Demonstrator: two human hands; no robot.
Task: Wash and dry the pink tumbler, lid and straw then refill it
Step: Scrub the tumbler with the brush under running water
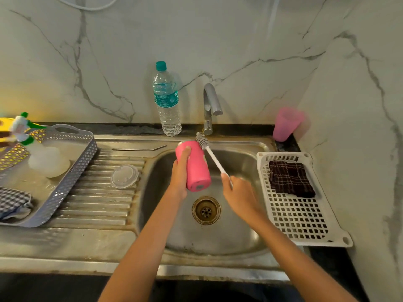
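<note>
My left hand (180, 171) grips the pink tumbler (197, 168) over the steel sink (246, 232), tilted with its base toward me and its mouth toward the tap. My right hand (236, 190) holds the white handle of a bottle brush (209, 152); its grey bristle head sits at the tumbler's far rim. The clear lid (124, 176) lies flat on the ribbed drainboard left of the basin. A thin metal straw (139, 149) lies on the drainboard's far edge.
A water bottle (166, 101) stands behind the sink beside the tap (210, 105). A pink cup (286, 124) stands in the right corner. A white rack (305, 225) holds a dark checked cloth (291, 178). A grey basket (65, 182) with a spray bottle sits at left.
</note>
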